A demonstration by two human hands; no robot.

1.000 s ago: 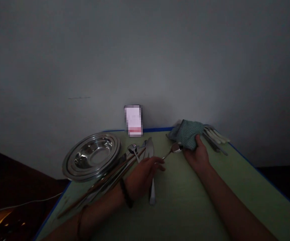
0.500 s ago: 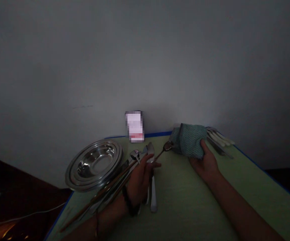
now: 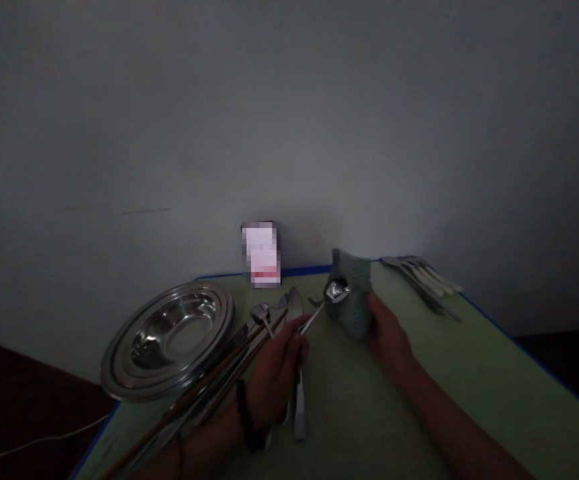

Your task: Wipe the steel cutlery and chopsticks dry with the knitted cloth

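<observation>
My left hand point(image 3: 275, 373) is closed around the thin handle of a metal spoon point(image 3: 337, 289), whose bowl points up and to the right. Against that bowl lies a folded greenish cloth point(image 3: 353, 319), gripped by my right hand point(image 3: 389, 340) at its right side. Behind and below my left hand is loose cutlery, among it a knife point(image 3: 300, 407), another spoon point(image 3: 260, 312) and brown chopsticks point(image 3: 169, 413). My left hand and forearm cover part of this pile.
Stacked metal plates point(image 3: 112, 370) stand at the left of the green table point(image 3: 449, 393). A lit phone point(image 3: 262, 253) leans against the wall at the back. White-handled cutlery point(image 3: 432, 279) lies at the back right, beside the blue table edge.
My right hand has brought the cloth left and slightly down onto the spoon's bowl. The bowl now shows in front of the cloth, and its handle is tilted more steeply. The view has shifted slightly.
</observation>
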